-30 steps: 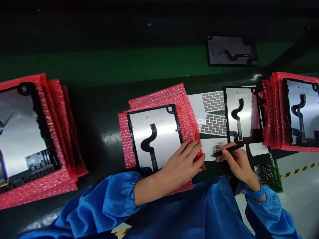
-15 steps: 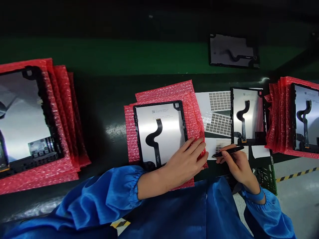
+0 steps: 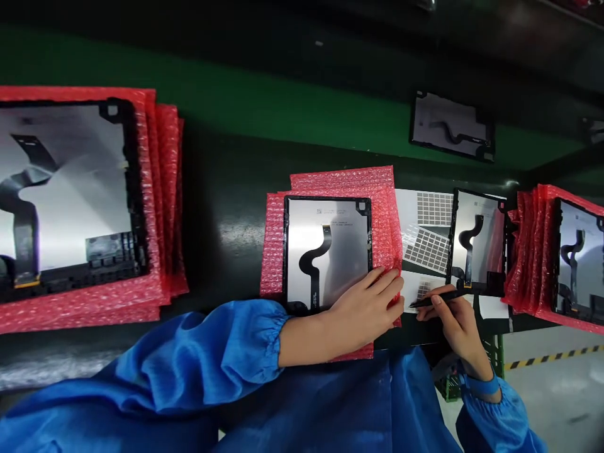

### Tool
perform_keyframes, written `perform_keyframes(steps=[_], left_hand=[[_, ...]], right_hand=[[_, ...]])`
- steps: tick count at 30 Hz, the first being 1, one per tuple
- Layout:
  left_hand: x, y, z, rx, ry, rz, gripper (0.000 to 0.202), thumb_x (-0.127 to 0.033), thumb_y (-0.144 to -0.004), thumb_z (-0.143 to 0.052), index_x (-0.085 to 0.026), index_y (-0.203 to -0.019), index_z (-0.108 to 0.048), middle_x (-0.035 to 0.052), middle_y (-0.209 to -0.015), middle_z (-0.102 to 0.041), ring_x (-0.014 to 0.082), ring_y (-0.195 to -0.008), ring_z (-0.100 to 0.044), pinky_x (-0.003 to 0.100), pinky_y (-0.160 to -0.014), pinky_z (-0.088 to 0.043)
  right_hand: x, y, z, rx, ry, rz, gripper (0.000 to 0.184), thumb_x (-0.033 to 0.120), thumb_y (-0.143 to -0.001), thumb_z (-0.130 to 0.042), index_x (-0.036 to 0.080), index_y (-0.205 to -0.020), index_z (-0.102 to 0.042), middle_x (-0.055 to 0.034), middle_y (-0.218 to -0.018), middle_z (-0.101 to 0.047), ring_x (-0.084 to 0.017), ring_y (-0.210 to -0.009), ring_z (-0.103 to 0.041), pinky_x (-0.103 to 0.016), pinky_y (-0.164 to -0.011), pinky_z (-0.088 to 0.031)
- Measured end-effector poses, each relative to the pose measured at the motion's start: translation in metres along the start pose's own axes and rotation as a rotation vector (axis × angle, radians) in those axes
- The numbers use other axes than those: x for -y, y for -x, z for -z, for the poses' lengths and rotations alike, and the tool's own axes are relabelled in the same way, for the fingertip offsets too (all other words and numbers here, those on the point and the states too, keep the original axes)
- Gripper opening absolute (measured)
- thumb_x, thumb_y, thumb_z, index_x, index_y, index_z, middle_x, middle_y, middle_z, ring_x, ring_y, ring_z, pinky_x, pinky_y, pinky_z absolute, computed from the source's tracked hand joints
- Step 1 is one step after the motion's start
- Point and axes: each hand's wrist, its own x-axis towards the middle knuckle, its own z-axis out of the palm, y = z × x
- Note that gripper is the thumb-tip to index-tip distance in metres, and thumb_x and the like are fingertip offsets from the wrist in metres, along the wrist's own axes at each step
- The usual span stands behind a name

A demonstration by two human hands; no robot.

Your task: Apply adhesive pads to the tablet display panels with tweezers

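Under a green-and-dark shelf edge, a green crate (image 3: 450,388) shows in part below the tabletop (image 3: 226,233), its contents hidden. Red bubble wrap (image 3: 387,233) lies in layers beneath the middle panel (image 3: 340,258), which sits on the tabletop in front of the person, silver side up, with a curved black flat cable (image 3: 309,261) on it; whether the wrap forms bags cannot be told. A left stack (image 3: 165,189) and a right stack (image 3: 531,251) of similar wrap each carry another panel. The left hand (image 3: 368,308) lies over the middle panel's lower right corner, fingers bent and slightly spread toward the wrap; its thumb is hard to see. The right hand (image 3: 455,318) pinches a black pointed tool (image 3: 438,298) between thumb and fingers, tip near a white sheet (image 3: 401,289) bearing small grey squares. Print and a square code mark the middle panel's top, too small to read.
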Motion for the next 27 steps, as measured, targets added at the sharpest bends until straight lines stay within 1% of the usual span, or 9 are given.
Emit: perform_keyframes(steps=[7, 12, 15, 19, 23, 27], left_hand=[[-0.0014, -0.0004, -0.0043, -0.017, -0.009, 0.010, 0.035, -0.040, -0.096, -0.071, -0.014, -0.120, -0.072, 0.0184, -0.138, -0.067, 0.0363, -0.136, -0.057, 0.049, -0.117, -0.037], [-0.0019, 0.0004, -0.0053, -0.018, -0.015, 0.014, 0.034, -0.040, -0.097, -0.071, -0.015, -0.120, -0.072, 0.0180, -0.138, -0.067, 0.0359, -0.136, -0.057, 0.048, -0.116, -0.038], [-0.0017, 0.0004, -0.0048, -0.002, -0.010, 0.020, 0.035, -0.040, -0.097, -0.071, -0.015, -0.121, -0.072, 0.0172, -0.140, -0.066, 0.0351, -0.137, -0.056, 0.048, -0.117, -0.037], [-0.0014, -0.0003, -0.0042, -0.001, 0.002, 0.023, 0.035, -0.040, -0.097, -0.072, -0.015, -0.121, -0.072, 0.0181, -0.140, -0.066, 0.0346, -0.137, -0.056, 0.048, -0.116, -0.037], [-0.0011, -0.0007, -0.0031, 0.000, 0.013, 0.023, 0.036, -0.040, -0.096, -0.074, -0.014, -0.120, -0.072, 0.0191, -0.139, -0.065, 0.0354, -0.137, -0.056, 0.048, -0.116, -0.038], [-0.0007, -0.0005, -0.0010, 0.015, -0.006, 0.016, 0.036, -0.041, -0.098, -0.070, -0.015, -0.122, -0.071, 0.0185, -0.141, -0.064, 0.0360, -0.137, -0.056, 0.049, -0.115, -0.039]], right_hand=[[0.0066, -0.0017, 0.0007, 0.024, 0.033, 0.002, 0.024, 0.045, -0.107, -0.062, 0.021, -0.107, -0.066, -0.0051, -0.080, -0.079, -0.021, -0.070, -0.079, -0.030, -0.066, -0.066], [0.0073, -0.0017, 0.0027, 0.037, 0.051, 0.007, 0.026, 0.046, -0.107, -0.062, 0.021, -0.105, -0.067, -0.0047, -0.077, -0.078, -0.021, -0.068, -0.079, -0.030, -0.065, -0.066], [0.0070, -0.0025, 0.0018, 0.035, 0.036, -0.003, 0.025, 0.045, -0.107, -0.063, 0.021, -0.105, -0.068, -0.0046, -0.078, -0.078, -0.021, -0.068, -0.079, -0.030, -0.065, -0.066], [0.0068, -0.0023, -0.0002, 0.011, -0.004, -0.008, 0.025, 0.046, -0.106, -0.063, 0.021, -0.105, -0.068, -0.0046, -0.079, -0.078, -0.022, -0.069, -0.078, -0.032, -0.064, -0.067], [0.0061, -0.0004, 0.0020, 0.028, 0.036, 0.009, 0.024, 0.044, -0.107, -0.062, 0.021, -0.108, -0.068, -0.0046, -0.080, -0.077, -0.021, -0.070, -0.078, -0.032, -0.068, -0.066], [0.0050, -0.0001, 0.0044, 0.052, 0.068, 0.015, 0.023, 0.042, -0.109, -0.060, 0.021, -0.109, -0.068, -0.0048, -0.080, -0.077, -0.021, -0.072, -0.078, -0.032, -0.070, -0.065]])
